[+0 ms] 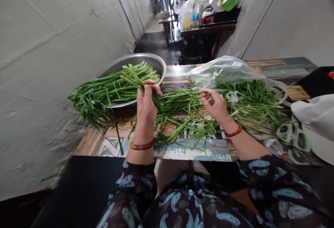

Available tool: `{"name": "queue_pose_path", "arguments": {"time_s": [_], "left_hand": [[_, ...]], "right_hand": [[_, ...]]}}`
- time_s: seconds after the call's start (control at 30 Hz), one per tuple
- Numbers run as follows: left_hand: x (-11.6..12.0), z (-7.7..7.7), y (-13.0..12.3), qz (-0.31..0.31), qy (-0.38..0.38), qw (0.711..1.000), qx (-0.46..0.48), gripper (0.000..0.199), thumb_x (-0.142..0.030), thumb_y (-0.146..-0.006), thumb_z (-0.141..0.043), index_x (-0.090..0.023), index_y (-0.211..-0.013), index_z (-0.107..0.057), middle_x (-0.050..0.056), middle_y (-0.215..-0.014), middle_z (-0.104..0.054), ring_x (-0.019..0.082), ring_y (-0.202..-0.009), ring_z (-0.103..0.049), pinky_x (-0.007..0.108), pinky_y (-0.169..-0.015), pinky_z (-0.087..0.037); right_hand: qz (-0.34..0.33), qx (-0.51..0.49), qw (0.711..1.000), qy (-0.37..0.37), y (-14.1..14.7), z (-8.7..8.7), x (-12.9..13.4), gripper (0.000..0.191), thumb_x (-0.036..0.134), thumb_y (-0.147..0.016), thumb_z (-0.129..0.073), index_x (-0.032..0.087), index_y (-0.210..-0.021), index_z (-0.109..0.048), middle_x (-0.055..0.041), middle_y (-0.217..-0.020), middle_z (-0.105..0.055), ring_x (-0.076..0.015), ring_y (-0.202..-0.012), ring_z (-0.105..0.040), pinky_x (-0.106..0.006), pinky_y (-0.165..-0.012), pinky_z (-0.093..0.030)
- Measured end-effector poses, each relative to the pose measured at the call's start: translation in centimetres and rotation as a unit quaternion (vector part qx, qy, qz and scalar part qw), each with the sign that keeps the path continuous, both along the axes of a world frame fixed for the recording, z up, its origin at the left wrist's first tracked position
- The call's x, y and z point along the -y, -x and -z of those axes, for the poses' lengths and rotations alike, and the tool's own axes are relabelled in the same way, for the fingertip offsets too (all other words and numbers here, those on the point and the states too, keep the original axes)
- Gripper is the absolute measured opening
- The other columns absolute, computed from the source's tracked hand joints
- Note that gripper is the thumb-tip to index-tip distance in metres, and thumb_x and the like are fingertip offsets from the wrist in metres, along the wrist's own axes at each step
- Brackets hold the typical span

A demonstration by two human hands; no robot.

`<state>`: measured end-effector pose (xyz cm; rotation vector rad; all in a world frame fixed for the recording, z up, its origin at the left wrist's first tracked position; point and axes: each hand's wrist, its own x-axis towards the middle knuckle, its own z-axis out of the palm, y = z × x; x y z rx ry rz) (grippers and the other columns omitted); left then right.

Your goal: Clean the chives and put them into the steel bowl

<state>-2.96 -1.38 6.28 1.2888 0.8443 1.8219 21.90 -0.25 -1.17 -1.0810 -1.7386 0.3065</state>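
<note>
My left hand point(148, 99) is closed around a small bunch of garlic chives point(132, 76), their pale stem ends pointing up and away to the left. Beside it stands a wide metal basin point(134, 58), heaped with more chives point(104, 90) whose leafy ends hang over the near left rim. My right hand point(215, 106) is held above the loose chives point(182, 99) spread over the table, thumb and fingers apart, with nothing visible between them. A clear plastic bag point(224, 70) lies behind that hand, with greens inside it and spilling out to the right.
Green-handled scissors point(293, 136) and a white cap point(317, 123) lie at the right of the patterned wooden table point(193, 149). A wall point(65, 64) rises close on the left. Farther back, another table holds a water bottle point(195, 12) and bags; people stand behind it.
</note>
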Motion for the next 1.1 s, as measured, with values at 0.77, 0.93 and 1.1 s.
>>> {"name": "queue_pose_path", "arguments": {"time_s": [0.77, 0.93, 1.1], "left_hand": [[4.9, -8.4, 7.7, -0.055, -0.058, 0.996, -0.036, 0.039, -0.067, -0.094, -0.043, -0.031, -0.089, -0.056, -0.005, -0.052, -0.029, 0.012, -0.047, -0.033, 0.029, -0.048, -0.028], [5.1, -8.5, 8.9, -0.084, -0.041, 0.995, -0.036, 0.04, -0.069, -0.093, -0.044, -0.03, -0.087, -0.054, -0.005, -0.052, -0.023, 0.012, -0.045, -0.023, 0.032, -0.048, -0.019], [7.8, -12.6, 7.3, -0.061, -0.105, 0.992, 0.032, 0.028, -0.046, -0.103, -0.042, -0.026, -0.086, -0.052, -0.006, -0.054, -0.021, 0.01, -0.044, -0.012, 0.031, -0.049, -0.013]], "right_hand": [[-0.075, 0.22, 0.968, 0.094, 10.3, -0.9, 0.5, 0.039, 0.007, -0.089, -0.043, 0.019, -0.123, -0.058, -0.0097, -0.11, -0.074, -0.0237, -0.097, -0.07, -0.031, -0.082, -0.05], [-0.052, 0.242, 0.963, 0.106, 7.8, 0.8, 0.2, 0.044, 0.0, -0.083, -0.044, 0.019, -0.12, -0.06, -0.009, -0.112, -0.075, -0.0224, -0.099, -0.07, -0.029, -0.084, -0.051], [-0.049, 0.248, 0.962, 0.1, 7.9, 2.0, -0.1, 0.036, 0.007, -0.091, -0.042, 0.021, -0.118, -0.06, -0.0072, -0.113, -0.074, -0.0195, -0.097, -0.07, -0.026, -0.081, -0.05]]}}
